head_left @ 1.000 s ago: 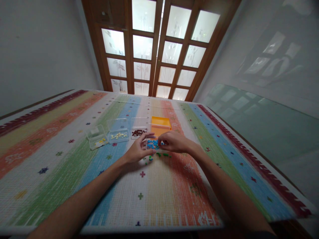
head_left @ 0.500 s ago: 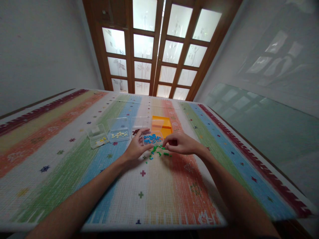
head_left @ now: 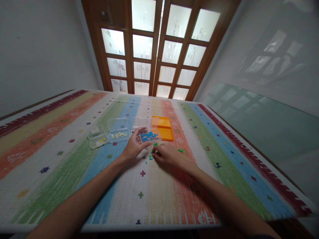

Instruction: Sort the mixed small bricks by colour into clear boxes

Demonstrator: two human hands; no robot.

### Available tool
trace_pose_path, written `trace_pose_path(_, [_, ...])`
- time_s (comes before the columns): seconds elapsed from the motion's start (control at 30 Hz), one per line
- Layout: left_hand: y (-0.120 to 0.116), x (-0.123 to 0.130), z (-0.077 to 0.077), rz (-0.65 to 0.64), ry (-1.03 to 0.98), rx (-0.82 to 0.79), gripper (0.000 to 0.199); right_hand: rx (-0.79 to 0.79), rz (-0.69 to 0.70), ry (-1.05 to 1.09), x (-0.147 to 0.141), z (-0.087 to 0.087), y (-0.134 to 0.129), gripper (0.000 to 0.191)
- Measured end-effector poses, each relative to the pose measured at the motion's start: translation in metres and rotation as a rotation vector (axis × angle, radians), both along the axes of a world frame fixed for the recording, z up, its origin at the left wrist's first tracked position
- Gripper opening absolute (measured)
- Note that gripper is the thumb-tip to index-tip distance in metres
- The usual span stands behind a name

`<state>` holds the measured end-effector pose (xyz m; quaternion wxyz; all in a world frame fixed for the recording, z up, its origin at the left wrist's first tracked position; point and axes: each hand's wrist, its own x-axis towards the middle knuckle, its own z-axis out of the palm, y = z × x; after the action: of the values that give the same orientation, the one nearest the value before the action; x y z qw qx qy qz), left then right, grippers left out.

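Observation:
My left hand (head_left: 136,145) grips the left end of a small clear plastic box (head_left: 159,139), thumb in front and fingers behind. Inside lie many small blue pieces (head_left: 149,135), like tiny building bricks. My right hand (head_left: 167,153) is down on the cloth just in front of the box, its fingertips pinched together among small green pieces (head_left: 151,156). Whatever is between those fingertips is too small to make out, and the hand covers part of the green pile. One green piece (head_left: 180,150) lies apart, to the right of my right hand.
Left of my hands stand open clear boxes, one with pale pieces (head_left: 119,135) and one with yellow pieces (head_left: 102,140). Another clear lid (head_left: 141,122) rises behind my left hand. An open orange box (head_left: 165,133) sits behind the blue pieces. A striped cloth (head_left: 129,196) covers the table.
My right hand has moved left and toward me, down onto the green pieces. A green piece now shows to its right. My left hand and the blue-piece box have shifted slightly left.

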<state>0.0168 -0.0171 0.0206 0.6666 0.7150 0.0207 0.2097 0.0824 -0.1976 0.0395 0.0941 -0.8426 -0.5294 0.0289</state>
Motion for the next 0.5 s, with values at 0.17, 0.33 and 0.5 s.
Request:
trace_pose_path(0.17, [0.002,0.001,-0.001,-0.012,-0.011,-0.020,0.065,0.008,-0.003,0.034,0.002,0.000,-0.001,0.018])
trace_pose_path(0.33, [0.002,0.002,-0.002,-0.034,-0.014,-0.074,0.068,0.022,0.029,0.101,0.004,0.006,-0.004,0.016])
trace_pose_path(0.5, [0.001,0.001,0.001,-0.015,-0.021,-0.043,0.066,0.044,0.072,0.129,0.003,0.009,-0.004,0.012])
